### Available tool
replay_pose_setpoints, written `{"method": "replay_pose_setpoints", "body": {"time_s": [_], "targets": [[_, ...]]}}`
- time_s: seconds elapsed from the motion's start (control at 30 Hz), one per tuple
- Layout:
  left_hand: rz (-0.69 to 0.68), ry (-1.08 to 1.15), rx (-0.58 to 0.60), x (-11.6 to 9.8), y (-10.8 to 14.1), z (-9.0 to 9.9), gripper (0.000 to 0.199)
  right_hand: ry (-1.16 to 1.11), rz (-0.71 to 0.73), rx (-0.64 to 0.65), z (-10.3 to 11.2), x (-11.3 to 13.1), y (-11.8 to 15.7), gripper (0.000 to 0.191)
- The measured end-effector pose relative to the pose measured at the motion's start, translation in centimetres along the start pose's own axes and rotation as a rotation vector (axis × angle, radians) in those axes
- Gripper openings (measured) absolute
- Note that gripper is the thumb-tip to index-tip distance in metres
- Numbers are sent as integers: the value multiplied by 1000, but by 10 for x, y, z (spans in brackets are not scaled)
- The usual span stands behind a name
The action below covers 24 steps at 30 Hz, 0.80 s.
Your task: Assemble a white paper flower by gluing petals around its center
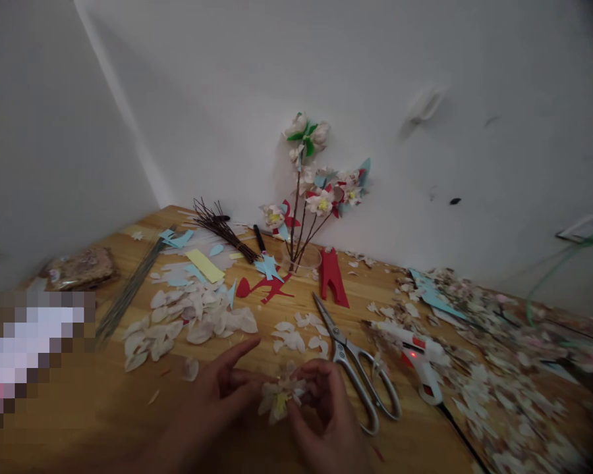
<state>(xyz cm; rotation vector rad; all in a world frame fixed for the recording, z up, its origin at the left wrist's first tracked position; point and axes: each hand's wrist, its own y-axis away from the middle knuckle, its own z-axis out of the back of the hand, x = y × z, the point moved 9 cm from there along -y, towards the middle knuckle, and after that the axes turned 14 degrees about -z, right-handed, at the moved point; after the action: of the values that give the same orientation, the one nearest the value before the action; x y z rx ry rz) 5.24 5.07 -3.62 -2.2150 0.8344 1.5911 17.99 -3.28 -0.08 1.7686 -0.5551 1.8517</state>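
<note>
A plain grey-white wall (217, 92) fills the upper centre and right, meeting a greyer left wall (39, 145) along a pale slanting strip (121, 105) at upper left. A blurred white fitting (425, 105) sits upper right; a dark mark (455, 201) lies below it. Dim light covers the wood-grain tabletop (103, 388) across the lower frame.

Papery flower (278, 401), smooth metal scissors (339, 336)

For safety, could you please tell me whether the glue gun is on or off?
The glue gun looks on: a red light glows on its side.
</note>
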Motion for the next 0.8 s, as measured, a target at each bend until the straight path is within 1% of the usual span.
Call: {"method": "replay_pose_setpoints", "body": {"time_s": [0.07,0.17,0.3,0.4,0.43,0.6,0.7,0.8], "targets": [[6,45,-2,-2,-1,-1,74,-9,-7,42,-1,-3,-3,32],[-1,58,9,-2,-2,-3,77,-36,-28,149,-7,-8,-6,33],[-30,50,14,1,-3,-3,83,-134,-45,163,-6,-12,-8,31],[-52,39,8,3,-4,-3,83,-170,-62,222,-12,-13,-7,31],[-54,28,-1,4,-4,-2,82,-186,-72,226,-14,-14,-7,31],[-40,-43,-48,5,-3,0,78,-290,-92,145,-14,-15,-4,32],[-27,-49,-61,4,-2,0,77,-298,-113,165,-19,-17,-1,33],[-23,-60,-53,3,-3,0,76,-349,-122,221,-19,-15,-1,34]]}}
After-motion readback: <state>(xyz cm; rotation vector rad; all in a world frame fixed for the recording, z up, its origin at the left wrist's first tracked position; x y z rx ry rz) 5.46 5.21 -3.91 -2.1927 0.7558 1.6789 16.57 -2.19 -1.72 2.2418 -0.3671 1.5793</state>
